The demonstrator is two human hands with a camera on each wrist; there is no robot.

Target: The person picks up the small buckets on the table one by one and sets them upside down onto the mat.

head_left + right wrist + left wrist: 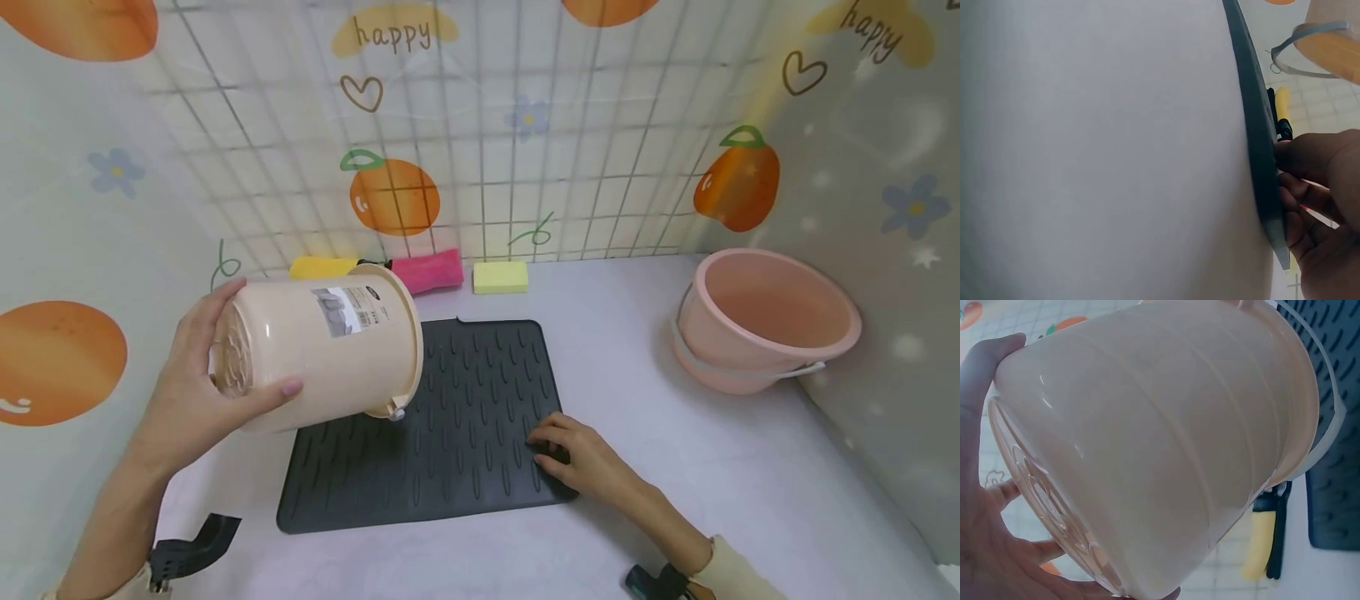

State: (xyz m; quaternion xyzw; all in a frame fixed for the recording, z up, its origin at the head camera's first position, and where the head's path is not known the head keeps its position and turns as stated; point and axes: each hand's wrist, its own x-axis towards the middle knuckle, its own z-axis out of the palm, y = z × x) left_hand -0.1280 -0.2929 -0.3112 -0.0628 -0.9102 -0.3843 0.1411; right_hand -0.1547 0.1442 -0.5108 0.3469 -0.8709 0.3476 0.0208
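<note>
A cream bucket [330, 350] with a label on its side is tipped over, its rim facing right above the dark ribbed mat [472, 450]. My left hand [187, 392] grips it round the base, thumb along the wall and fingers beneath and behind the bottom, also seen in the left wrist view. The bucket's pale handle [1332, 425] hangs off the rim. At the mat's right edge, my right hand [585, 454] rests with bent fingertips touching the mat surface; in the right wrist view the fingers [1300, 187] meet the mat's face.
A pink bucket [757, 367] stands upright at the right by the wall. Along the back lie a yellow-handled tool [322, 267], a bright pink item [429, 271] and a pale yellow sponge [500, 277]. A printed curtain [480, 108] hangs behind a white table [622, 333].
</note>
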